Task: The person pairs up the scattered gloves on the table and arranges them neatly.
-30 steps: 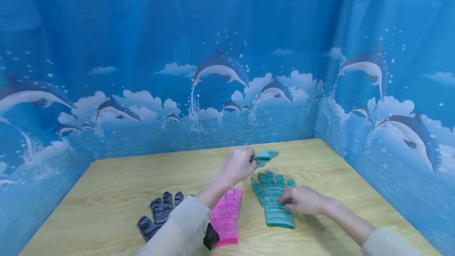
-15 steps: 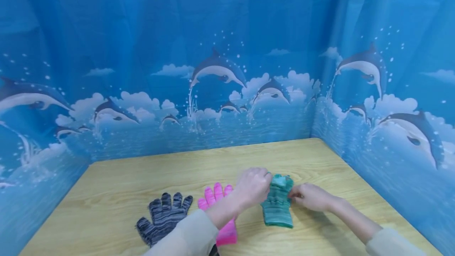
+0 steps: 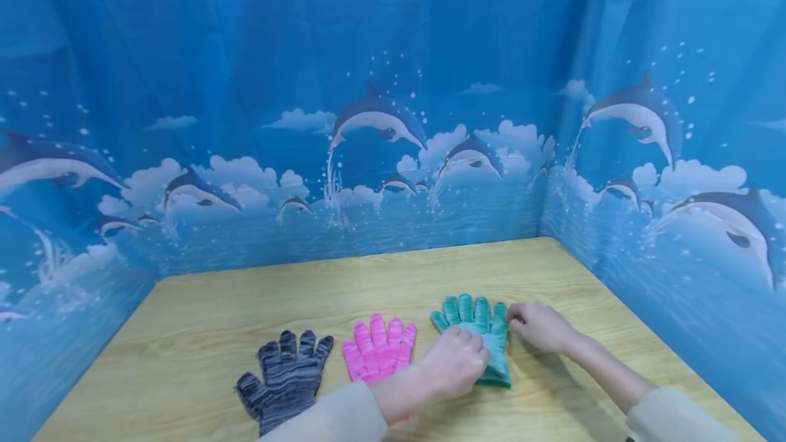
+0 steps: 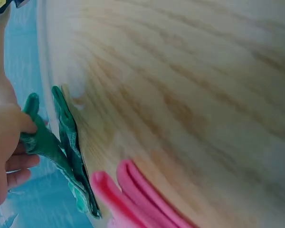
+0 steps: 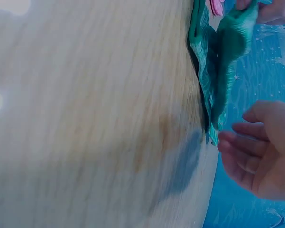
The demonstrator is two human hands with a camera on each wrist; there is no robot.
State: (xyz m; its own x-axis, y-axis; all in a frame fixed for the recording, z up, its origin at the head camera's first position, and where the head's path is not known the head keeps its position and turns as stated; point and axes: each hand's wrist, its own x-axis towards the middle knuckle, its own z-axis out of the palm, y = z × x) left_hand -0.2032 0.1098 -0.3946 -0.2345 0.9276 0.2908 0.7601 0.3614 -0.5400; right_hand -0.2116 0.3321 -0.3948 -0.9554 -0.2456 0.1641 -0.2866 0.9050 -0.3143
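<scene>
Two green knit gloves lie one over the other on the right part of the table; the upper glove is partly lifted. My left hand pinches the upper glove near its cuff, holding that end above the lower glove, as the left wrist view shows. At the gloves' fingertip end is my right hand, with loosely bent fingers and nothing held. Its fingertips are close to the glove's finger ends; whether they touch cannot be told. A pink glove lies left of the green pair, partly covered by my left forearm.
A black-and-grey knit glove lies at the left, its cuff end partly behind my left sleeve. The wooden table is bounded at the back and right by a blue dolphin-print curtain.
My left hand has brought the upper green glove down and toward me, spreading it from a bunched state over the lower one. My right hand has shifted slightly away, toward the glove's fingertips.
</scene>
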